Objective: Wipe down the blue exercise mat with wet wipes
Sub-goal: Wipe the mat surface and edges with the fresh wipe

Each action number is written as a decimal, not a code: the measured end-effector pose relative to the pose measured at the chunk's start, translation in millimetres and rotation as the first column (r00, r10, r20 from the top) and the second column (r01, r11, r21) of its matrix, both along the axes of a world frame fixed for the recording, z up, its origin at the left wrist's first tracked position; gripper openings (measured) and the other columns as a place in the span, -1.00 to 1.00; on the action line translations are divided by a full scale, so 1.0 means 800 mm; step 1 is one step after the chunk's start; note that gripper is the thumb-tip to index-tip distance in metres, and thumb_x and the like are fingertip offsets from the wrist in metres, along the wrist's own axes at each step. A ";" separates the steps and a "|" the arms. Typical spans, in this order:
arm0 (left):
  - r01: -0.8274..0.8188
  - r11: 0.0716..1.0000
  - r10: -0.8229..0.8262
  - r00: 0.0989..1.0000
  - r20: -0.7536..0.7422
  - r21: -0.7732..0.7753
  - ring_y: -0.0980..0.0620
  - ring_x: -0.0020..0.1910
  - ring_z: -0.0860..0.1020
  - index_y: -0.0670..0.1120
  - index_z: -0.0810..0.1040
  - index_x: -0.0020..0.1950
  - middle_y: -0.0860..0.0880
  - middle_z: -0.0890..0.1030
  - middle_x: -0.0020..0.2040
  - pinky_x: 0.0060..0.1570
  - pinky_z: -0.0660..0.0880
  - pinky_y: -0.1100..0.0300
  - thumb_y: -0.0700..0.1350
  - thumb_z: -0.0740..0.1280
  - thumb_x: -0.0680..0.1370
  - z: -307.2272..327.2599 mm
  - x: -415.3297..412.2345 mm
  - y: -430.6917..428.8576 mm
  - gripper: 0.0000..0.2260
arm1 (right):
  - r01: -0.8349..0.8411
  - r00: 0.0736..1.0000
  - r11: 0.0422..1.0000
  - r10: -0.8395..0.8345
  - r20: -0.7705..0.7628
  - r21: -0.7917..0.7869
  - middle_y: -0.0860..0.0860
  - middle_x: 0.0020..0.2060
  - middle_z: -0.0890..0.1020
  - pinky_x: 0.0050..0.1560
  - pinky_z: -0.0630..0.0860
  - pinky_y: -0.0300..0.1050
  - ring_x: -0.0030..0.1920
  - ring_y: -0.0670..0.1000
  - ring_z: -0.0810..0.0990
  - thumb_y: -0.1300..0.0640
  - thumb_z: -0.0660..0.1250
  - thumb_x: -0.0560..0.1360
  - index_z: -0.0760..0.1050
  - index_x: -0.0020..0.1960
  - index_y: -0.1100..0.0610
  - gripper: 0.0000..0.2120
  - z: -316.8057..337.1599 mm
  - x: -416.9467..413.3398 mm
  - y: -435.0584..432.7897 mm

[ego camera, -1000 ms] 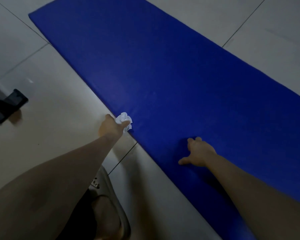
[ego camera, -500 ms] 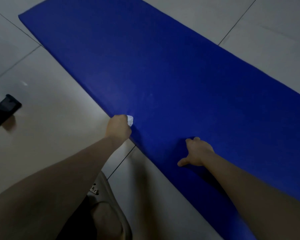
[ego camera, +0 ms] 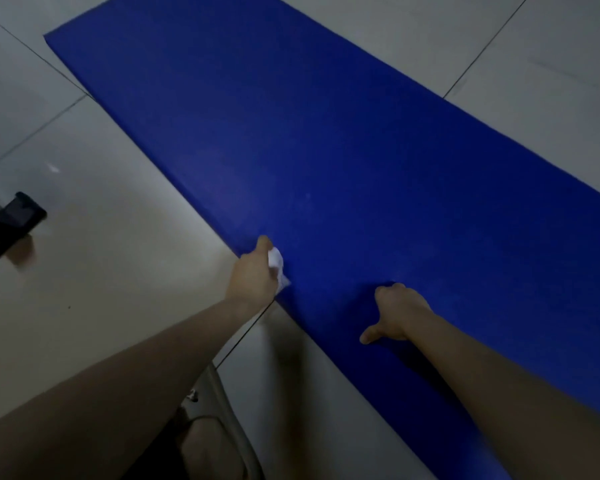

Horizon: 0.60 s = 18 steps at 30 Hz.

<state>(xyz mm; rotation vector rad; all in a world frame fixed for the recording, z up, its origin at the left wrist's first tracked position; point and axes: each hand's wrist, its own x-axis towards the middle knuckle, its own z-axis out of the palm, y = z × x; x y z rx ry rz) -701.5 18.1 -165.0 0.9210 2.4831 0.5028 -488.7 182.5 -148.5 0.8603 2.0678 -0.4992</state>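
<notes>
The blue exercise mat [ego camera: 326, 140] lies diagonally across the pale tiled floor, from the upper left to the lower right. My left hand [ego camera: 253, 275] grips a crumpled white wet wipe [ego camera: 277, 263] and holds it against the mat's near long edge. My right hand [ego camera: 395, 311] rests on the mat a little to the right, thumb spread toward me; its fingertips are hidden behind the hand.
A black object [ego camera: 9, 225] sits on the floor at the far left edge. My foot in a grey slipper [ego camera: 215, 434] is on the tiles at the bottom, beside the mat's near edge. Pale floor tiles [ego camera: 84, 289] surround the mat.
My left hand has shifted slightly along the mat's edge with the wipe, which now shows at the hand's right side. My right hand has stayed in place on the mat.
</notes>
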 end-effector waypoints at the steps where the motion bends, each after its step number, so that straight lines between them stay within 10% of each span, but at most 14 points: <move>1: -0.032 0.999 0.032 0.999 -0.035 0.002 -0.10 -0.13 0.62 -0.11 0.39 0.10 -0.08 0.60 -0.11 -0.13 0.58 0.04 -0.07 0.36 0.61 0.003 -0.014 0.010 -0.80 | 0.001 1.000 1.000 -0.001 -0.001 0.000 0.09 0.18 0.43 0.07 0.61 0.00 0.03 0.05 0.53 -0.37 0.54 0.27 0.39 0.18 0.11 -0.25 -0.001 0.001 -0.001; 4: -0.162 0.968 0.134 0.979 -0.151 -0.191 -0.15 0.11 0.61 -0.13 0.56 0.22 -0.14 0.63 0.12 0.18 0.55 0.04 -0.05 0.30 0.64 0.008 -0.072 0.028 -0.77 | 0.003 1.000 1.000 -0.003 -0.015 -0.005 0.12 0.26 0.40 0.09 0.60 0.00 0.09 0.08 0.52 -0.36 0.53 0.28 0.36 0.30 0.13 -0.17 -0.005 0.002 -0.001; 10: -0.011 0.970 -0.008 0.997 -0.078 -0.242 0.04 -0.29 0.57 -0.05 0.53 -0.23 0.02 0.60 -0.27 -0.19 0.51 0.16 0.13 0.38 0.56 0.005 -0.051 0.015 -0.70 | 0.001 1.000 1.000 -0.001 -0.018 -0.003 0.12 0.22 0.42 0.08 0.60 0.00 0.06 0.07 0.51 -0.39 0.53 0.26 0.36 0.26 0.14 -0.17 -0.006 0.000 -0.001; 18: 0.295 0.862 -0.198 0.945 0.260 -0.413 0.07 -0.20 0.51 -0.03 0.35 0.18 -0.02 0.50 -0.06 -0.28 0.40 0.14 0.17 0.19 0.66 -0.012 0.108 0.001 -0.71 | -0.011 0.999 1.000 0.011 -0.032 0.012 0.14 0.24 0.41 0.05 0.58 -0.02 0.07 0.08 0.51 -0.39 0.53 0.26 0.35 0.21 0.13 -0.20 -0.007 0.003 -0.001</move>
